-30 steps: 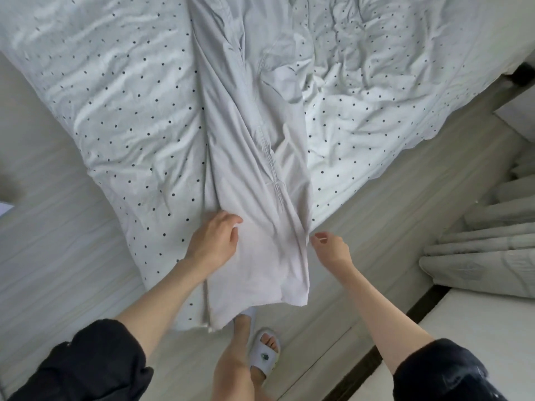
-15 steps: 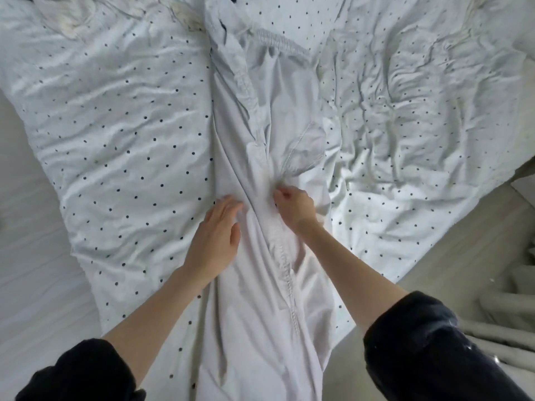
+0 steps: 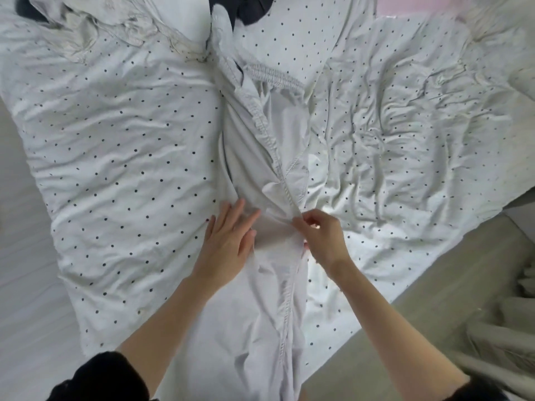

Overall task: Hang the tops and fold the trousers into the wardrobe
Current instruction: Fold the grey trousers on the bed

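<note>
- A pair of pale grey trousers lies lengthwise down the middle of the frame on a white bedspread with black dots, the elastic waistband toward the upper centre and the legs running off the bottom edge.
- The left hand lies flat on the trousers just left of centre, fingers straight and spread, pressing the cloth down.
- The right hand, just right of centre, pinches a ridge of the trousers' cloth at the long seam between thumb and fingertips, lifting it a little.
- The two hands are near each other, with a strip of cloth between them.
- A dark garment shows at the top centre, partly behind the trousers' waistband.
- Another pale crumpled garment lies in the upper left.
- Grey floor fills the lower right.
</note>
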A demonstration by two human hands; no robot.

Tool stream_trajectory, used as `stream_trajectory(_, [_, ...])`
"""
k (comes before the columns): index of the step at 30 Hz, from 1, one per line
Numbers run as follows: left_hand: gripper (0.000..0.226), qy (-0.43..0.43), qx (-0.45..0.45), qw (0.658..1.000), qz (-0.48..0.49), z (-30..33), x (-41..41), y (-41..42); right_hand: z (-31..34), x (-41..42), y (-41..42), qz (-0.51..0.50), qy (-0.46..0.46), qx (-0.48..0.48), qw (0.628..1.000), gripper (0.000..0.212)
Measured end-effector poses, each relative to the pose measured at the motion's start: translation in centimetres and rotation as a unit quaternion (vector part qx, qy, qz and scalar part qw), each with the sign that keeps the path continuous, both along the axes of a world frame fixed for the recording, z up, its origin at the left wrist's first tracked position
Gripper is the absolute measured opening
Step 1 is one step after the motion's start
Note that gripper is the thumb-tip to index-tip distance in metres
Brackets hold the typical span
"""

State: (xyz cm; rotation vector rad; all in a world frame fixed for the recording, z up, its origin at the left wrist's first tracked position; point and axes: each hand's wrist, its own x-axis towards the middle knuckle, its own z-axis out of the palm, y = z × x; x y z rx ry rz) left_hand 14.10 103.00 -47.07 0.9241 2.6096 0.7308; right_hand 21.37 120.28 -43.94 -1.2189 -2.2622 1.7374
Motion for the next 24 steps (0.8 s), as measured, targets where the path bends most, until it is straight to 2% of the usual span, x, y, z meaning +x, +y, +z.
stream_trajectory(3, [0.046, 0.013, -0.068, 0.997, -0.045, -0.9, 0.5, 1.8, -1.9, 1.4, 2.1, 0.001, -0.070, 0.000, 0.998, 0.014])
stream_trajectory(5, [0.049, 0.029, -0.176, 0.982, -0.070, -1.7, 0.5, 2.2, -3.4, 1.6, 3.4, 0.022, -0.148, -0.063, 0.987, 0.010])
stream_trajectory(7, [0.048, 0.038, -0.221, 0.973, -0.061, -2.1, -0.1, 2.5, -4.0, 0.7, 4.5, 0.046, -0.177, -0.122, 0.976, 0.009])
stream_trajectory(13, [0.007, 0.109, -0.139, 0.981, 0.085, -0.4, -3.2, 5.0, -3.9, -6.3, 7.8, 0.065, -0.059, -0.126, 0.988, 0.031])
stream_trajectory(16, [0.012, 0.089, -0.118, 0.977, 0.156, 0.3, -5.4, 6.2, -3.9, -11.3, 9.4, 0.083, -0.041, -0.056, 0.994, 0.037])
stream_trajectory(19, [0.028, 0.051, -0.045, 0.973, 0.222, 0.6, -8.2, 7.2, -4.0, -15.2, 10.7, 0.075, -0.048, -0.016, 0.996, 0.035])
stream_trajectory(22, [0.046, 0.018, 0.016, 0.973, 0.229, 0.3, -12.0, 8.8, -4.9, -18.4, 12.4, 0.039, -0.064, -0.066, 0.995, 0.027])
stream_trajectory(24, [0.052, 0.016, 0.023, 0.976, 0.215, 0.1, -14.1, 9.7, -4.8, -19.7, 13.2, 0.000, -0.053, -0.096, 0.994, 0.021])
